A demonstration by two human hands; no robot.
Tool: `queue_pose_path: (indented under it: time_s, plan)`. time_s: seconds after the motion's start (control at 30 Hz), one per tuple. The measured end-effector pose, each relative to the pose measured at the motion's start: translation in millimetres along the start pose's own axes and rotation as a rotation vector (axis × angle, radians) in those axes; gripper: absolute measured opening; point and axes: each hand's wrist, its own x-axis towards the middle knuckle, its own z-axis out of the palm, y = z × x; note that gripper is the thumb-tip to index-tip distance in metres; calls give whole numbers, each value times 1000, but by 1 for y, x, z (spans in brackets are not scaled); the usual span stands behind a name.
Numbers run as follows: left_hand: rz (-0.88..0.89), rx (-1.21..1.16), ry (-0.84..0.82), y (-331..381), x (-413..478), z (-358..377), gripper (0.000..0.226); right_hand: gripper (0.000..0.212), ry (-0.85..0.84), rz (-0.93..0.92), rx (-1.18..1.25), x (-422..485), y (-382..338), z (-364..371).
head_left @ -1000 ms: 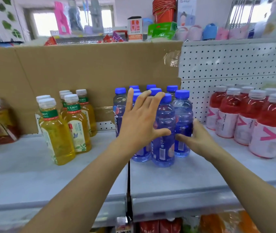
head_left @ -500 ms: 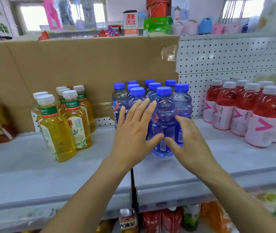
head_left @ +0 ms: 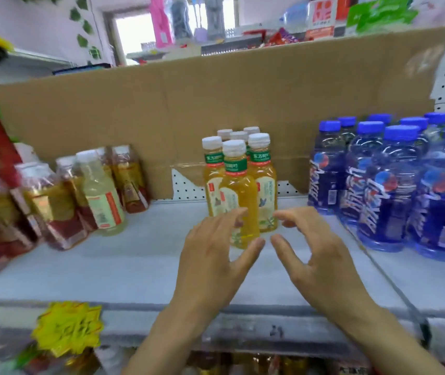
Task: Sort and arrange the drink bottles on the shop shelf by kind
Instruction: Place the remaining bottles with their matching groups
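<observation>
A: Hands rn?
B: Left hand (head_left: 210, 255) & right hand (head_left: 316, 255) both spread, empty, just in front of the yellow tea bottles (head_left: 239, 190), mid shelf (head_left: 134, 266).
A: Tip?
B: Cup both sides low, squeeze the group tight, keep clear of the blue bottles (head_left: 392, 190).

Tea bottles (head_left: 239, 201): amber-yellow liquid, white caps, green neck bands. Blue bottles (head_left: 386, 190): blue caps, dark blue labels, white lettering, red spots. Left bottles (head_left: 53, 207): amber, red labels. Cardboard (head_left: 162, 104): plain brown. Shelf (head_left: 134, 266): pale grey. Price tag (head_left: 67, 328): yellow starburst.
</observation>
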Motion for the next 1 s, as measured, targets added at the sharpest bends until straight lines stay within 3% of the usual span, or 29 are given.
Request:
queue_pose_path:
  time_s: [0.47, 0.57, 0.73, 0.8, 0.9, 1.0]
  plan:
    - [-150, 32, 97, -210, -28, -149, 47, 32, -408, 112, 209, 73, -103, 210]
    - [-220, -3, 137, -239, -32, -165, 58, 47, -392, 228, 300, 104, -119, 250]
    - [-500, -198, 157, -279, -20, -170, 93, 93, -370, 412, 438, 150, -136, 311]
    - [-573, -233, 143, -292, -13, -169, 97, 87, -352, 452, 477, 158, -138, 329]
    - [-602, -227, 152, -307, -2, -168, 98, 40, -340, 450, 475, 160, -136, 341]
    - [-636, -259, 174, -317, 10, -165, 104, 45, -365, 427, 469, 155, -129, 331]
